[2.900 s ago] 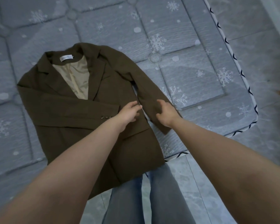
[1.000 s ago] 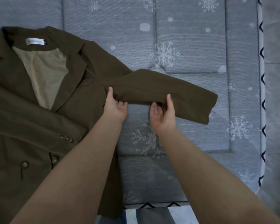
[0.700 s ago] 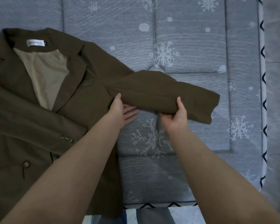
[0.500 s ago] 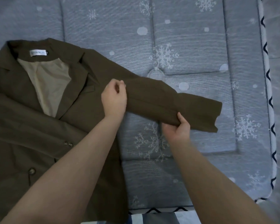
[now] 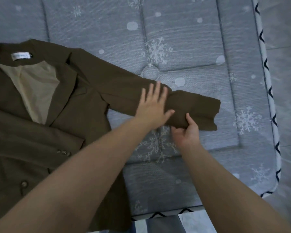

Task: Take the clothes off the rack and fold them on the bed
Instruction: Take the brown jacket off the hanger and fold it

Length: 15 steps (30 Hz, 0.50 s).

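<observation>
Head view: brown blazer point(image 5: 45, 132) flat on mattress point(image 5: 183, 47), unfolded; left hand point(image 5: 154, 106) flat, fingers spread, on sleeve point(image 5: 191, 110), right hand point(image 5: 186, 132) pinching its near edge

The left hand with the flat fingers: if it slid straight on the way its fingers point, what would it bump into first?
Probably nothing solid. The left hand lies flat on the brown sleeve, fingers pointing up-picture; past the sleeve's edge comes only the snowflake mattress.

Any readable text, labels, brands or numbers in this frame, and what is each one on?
White neck label inside the collar of the brown jacket: carries a line of print, too small and blurred to read.
Mattress: only snowflake and dot patterns, no text.
Nothing else legible.
</observation>
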Tool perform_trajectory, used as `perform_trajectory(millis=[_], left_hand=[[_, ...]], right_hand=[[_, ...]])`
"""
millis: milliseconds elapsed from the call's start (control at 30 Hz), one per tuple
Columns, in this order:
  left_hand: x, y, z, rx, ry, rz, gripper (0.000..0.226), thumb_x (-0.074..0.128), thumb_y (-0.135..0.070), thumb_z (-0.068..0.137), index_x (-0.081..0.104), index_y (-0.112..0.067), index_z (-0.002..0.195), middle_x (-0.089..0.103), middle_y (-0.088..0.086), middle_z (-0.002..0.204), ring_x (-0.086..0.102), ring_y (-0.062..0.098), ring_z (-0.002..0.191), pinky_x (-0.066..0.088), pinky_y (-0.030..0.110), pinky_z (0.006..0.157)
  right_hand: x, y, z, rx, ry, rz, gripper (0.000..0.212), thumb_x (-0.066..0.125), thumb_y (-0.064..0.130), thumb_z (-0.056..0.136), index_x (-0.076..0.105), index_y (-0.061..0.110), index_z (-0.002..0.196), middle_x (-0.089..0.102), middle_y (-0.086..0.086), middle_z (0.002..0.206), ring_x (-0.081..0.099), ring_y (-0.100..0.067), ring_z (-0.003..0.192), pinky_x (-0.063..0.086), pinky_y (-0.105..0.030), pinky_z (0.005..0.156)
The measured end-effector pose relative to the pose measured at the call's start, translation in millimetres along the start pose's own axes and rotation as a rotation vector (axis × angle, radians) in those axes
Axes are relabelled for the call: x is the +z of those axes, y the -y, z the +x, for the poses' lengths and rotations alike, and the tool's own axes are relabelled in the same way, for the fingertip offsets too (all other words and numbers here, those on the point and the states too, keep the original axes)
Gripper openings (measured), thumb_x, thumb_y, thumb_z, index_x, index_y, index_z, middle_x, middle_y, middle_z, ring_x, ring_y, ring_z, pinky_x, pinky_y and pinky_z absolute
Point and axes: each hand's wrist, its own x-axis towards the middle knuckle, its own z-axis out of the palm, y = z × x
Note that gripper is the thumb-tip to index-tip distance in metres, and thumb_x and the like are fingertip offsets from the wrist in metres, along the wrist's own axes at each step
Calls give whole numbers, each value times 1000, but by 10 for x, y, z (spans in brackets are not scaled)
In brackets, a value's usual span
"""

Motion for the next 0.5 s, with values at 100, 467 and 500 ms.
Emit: perform_trajectory(millis=[100, 467, 500], left_hand=[[153, -421, -120, 18, 136, -288, 77, 29, -60, 100, -5, -25, 159, -26, 5, 162, -21, 24, 151, -11, 46, 122], [-479, -844, -563, -90, 48, -1248, 83, 62, -68, 82, 32, -36, 153, 34, -5, 157, 33, 12, 143, 29, 34, 117], [-552, -839, -618, -100, 6, -1280, 83, 66, -65, 81, 34, -35, 152, 40, -7, 153, 40, 10, 138, 34, 28, 111]], right_hand=[[-29, 25, -120, 71, 50, -147, 40, 52, 33, 100, 64, 8, 128, 68, -19, 124, 61, -33, 121, 41, -47, 112], [40, -97, -852, -563, -27, -905, 34, 48, 15, 104, 55, -7, 129, 62, -26, 125, 58, -42, 118, 48, -38, 87], [35, -128, -907, -589, 9, -937, 29, 49, 12, 103, 57, -6, 125, 63, -24, 122, 59, -42, 117, 50, -40, 87]])
